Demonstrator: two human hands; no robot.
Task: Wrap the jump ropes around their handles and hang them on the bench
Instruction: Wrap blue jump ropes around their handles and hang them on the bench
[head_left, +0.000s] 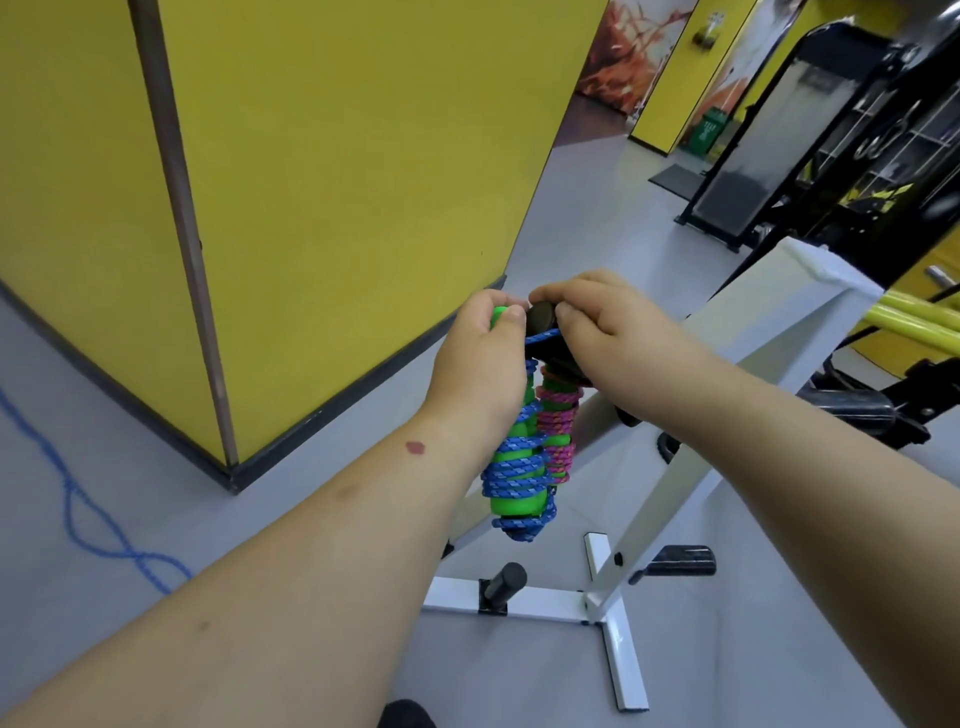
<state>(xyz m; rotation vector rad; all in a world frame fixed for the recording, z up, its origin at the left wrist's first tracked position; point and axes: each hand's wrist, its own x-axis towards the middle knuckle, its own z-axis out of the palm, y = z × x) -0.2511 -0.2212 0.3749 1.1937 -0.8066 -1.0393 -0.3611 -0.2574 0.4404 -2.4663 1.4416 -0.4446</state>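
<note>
A blue jump rope (514, 480) is wound around its green handles and hangs below my hands. My left hand (480, 358) grips the top of the green handles. My right hand (597, 317) pinches a blue loop of that rope at a black peg (543, 314) on the white bench frame (691, 452). Just behind the blue bundle hangs a pink jump rope (558, 431), wound on green handles, under the same peg. Another blue rope (78, 514) lies loose on the grey floor at the left.
A yellow wall corner (337, 208) with a dark skirting stands close on the left. The bench's white base bars (618, 654) and black pegs spread across the floor below. Black gym machines (831, 156) stand at the back right.
</note>
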